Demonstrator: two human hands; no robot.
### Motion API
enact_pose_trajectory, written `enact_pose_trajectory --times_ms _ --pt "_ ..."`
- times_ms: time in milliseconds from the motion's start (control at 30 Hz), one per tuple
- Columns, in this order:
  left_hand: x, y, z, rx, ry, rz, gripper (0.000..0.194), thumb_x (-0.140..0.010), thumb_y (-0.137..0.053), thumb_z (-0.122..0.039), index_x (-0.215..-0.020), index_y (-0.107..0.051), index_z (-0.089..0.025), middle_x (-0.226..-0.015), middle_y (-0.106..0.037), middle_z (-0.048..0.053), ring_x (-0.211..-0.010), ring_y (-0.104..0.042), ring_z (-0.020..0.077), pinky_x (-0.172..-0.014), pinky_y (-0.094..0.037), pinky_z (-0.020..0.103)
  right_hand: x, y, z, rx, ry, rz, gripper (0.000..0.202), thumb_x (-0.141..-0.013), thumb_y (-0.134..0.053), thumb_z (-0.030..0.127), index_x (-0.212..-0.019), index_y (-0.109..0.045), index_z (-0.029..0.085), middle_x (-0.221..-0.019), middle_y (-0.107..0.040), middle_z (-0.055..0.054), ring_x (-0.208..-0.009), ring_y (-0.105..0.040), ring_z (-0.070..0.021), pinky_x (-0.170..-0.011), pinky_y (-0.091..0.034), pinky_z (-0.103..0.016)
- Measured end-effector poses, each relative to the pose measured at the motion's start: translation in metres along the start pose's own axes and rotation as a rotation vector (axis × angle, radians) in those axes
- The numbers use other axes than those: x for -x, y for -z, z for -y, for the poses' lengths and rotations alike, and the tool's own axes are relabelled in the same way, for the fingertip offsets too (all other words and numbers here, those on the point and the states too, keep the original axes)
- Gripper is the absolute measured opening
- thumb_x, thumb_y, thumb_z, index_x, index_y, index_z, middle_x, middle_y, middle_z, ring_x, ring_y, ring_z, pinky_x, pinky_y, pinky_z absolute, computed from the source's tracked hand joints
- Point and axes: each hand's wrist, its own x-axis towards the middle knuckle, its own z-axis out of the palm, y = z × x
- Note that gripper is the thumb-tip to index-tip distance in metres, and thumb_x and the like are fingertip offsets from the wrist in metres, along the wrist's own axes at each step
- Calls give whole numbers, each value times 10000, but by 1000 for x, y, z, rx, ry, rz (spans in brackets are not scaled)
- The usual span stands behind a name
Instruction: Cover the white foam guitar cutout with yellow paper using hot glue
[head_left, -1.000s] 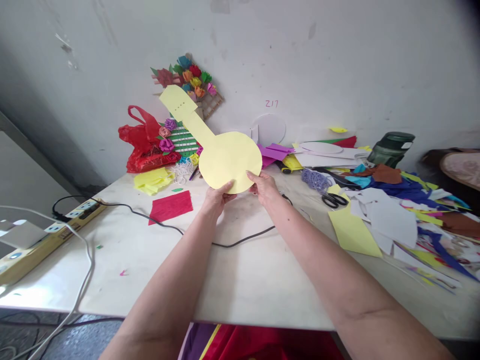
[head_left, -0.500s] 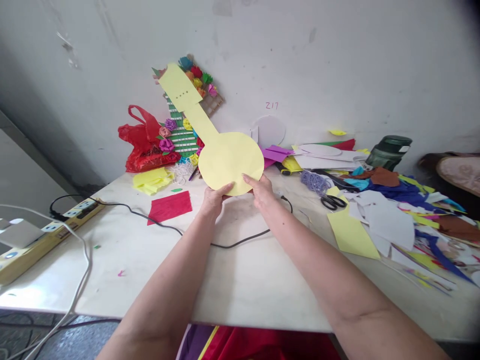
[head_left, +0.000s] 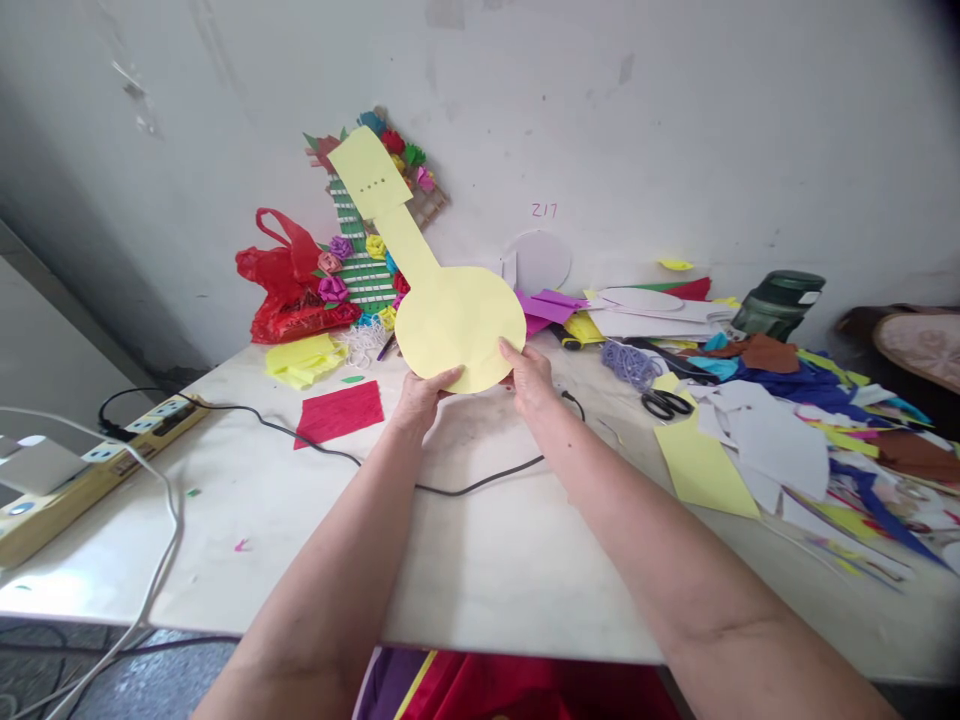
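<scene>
A pale yellow paper cutout shaped like a banjo is held up above the table, its round body low and its neck slanting up to the left. Small dark dots form a row on its head. My left hand grips the lower left edge, thumb on the front. My right hand pinches the lower right edge, thumb also on the front. The fingers behind the paper are mostly hidden. Behind the cutout's neck, a green and white striped piece with paper flowers leans on the wall.
On the white table lie red paper, a black cable, black scissors and heaped paper scraps. A power strip is at left, a red bag behind, a dark green bottle at back right.
The cutout has tilted slightly, its head shifting a little right. My right thumb sits slightly farther right and higher on the paper, and my left hand has moved slightly left.
</scene>
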Motion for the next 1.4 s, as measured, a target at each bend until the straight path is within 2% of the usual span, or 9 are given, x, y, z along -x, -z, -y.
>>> enact_pose_trajectory --times_ms 333,533,733,867,1067,1200,1400 --pt "2 -3 4 55 20 -8 579 -480 -801 -153 -1027 -609 -151 -1054 -649 102 -901 -629 268 -747 -547 371 1 -5 -4 -29 20 -36 257 -596 -679 360 -732 -581 164 -643 -657 -18 -554 -596 -147 -410 -445 -223" --pt "6 -9 3 37 16 33 573 -501 -797 -183 -1042 -610 -158 -1066 -645 94 -937 -612 274 -727 -553 352 6 -7 -2 -42 3 -53 244 -612 -671 351 -749 -578 172 -698 -664 -23 -611 -614 -162 -462 -482 -255" --pt "6 -7 2 33 -5 69 568 -502 -791 -166 -1041 -613 -145 -1092 -633 109 -966 -598 279 -736 -541 354 7 -6 -1 -60 -6 -31 226 -627 -664 334 -763 -571 179 -694 -657 -11 -589 -599 -146 -444 -475 -237" --pt "6 -7 3 33 6 92 553 -507 -788 -165 -1032 -616 -145 -1084 -638 106 -961 -601 273 -745 -533 343 6 -6 -3 -85 -3 -16 263 -589 -688 315 -778 -578 169 -732 -662 -23 -600 -597 -145 -445 -471 -234" --pt "5 -5 5 17 5 98 509 -533 -778 -155 -1016 -617 -135 -1058 -646 111 -932 -611 267 -695 -533 315 8 -8 -8 -22 7 -8 430 -497 -750 244 -874 -560 164 -835 -676 -39 -656 -617 -159 -484 -486 -247" --pt "4 -4 5 22 1 116 549 -533 -778 -151 -1054 -605 -145 -1074 -643 102 -949 -605 265 -707 -532 319 7 -8 -9 31 8 -31 427 -496 -753 233 -869 -557 163 -816 -679 -35 -641 -619 -158 -502 -490 -258" --pt "3 -1 5 27 7 120 581 -519 -786 -171 -1068 -599 -143 -1089 -636 111 -973 -597 280 -759 -527 358 5 -6 -11 -17 21 25 367 -539 -728 245 -863 -573 173 -782 -677 -18 -633 -616 -158 -505 -491 -269"
